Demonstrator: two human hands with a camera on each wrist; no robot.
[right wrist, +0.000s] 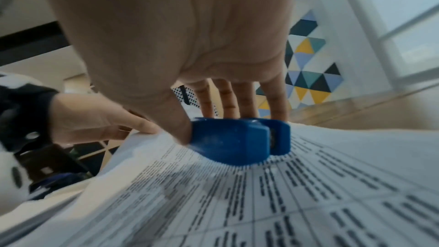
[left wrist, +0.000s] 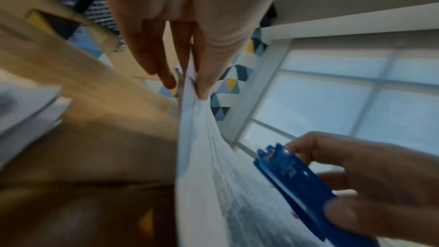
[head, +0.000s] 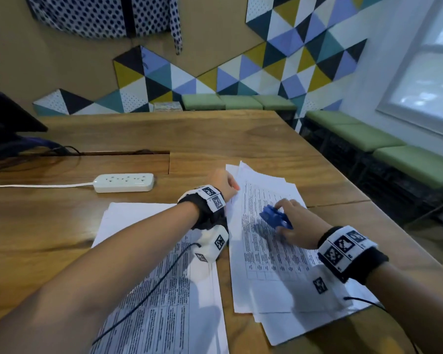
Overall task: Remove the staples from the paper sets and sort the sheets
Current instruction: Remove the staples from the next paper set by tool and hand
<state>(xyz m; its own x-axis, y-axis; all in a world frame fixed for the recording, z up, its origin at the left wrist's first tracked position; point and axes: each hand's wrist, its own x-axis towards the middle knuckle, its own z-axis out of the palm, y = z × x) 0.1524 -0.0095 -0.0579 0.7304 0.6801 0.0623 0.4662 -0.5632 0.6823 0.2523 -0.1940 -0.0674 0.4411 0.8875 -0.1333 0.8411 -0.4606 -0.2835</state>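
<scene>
Right hand [head: 298,227] grips blue staple remover [head: 275,218] on sheets [head: 266,251]; left hand [head: 221,183] pinches their edge.

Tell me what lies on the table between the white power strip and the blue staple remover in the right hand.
In the head view, the left hand lies between the white power strip and the blue plastic staple remover, pinching the edge of the printed paper set.

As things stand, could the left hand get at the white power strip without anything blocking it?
Probably yes, once it lets go. The left hand pinches the edge of the printed sheets, and only bare wooden table lies between it and the power strip on its left; the blue staple remover is in the right hand.
</scene>
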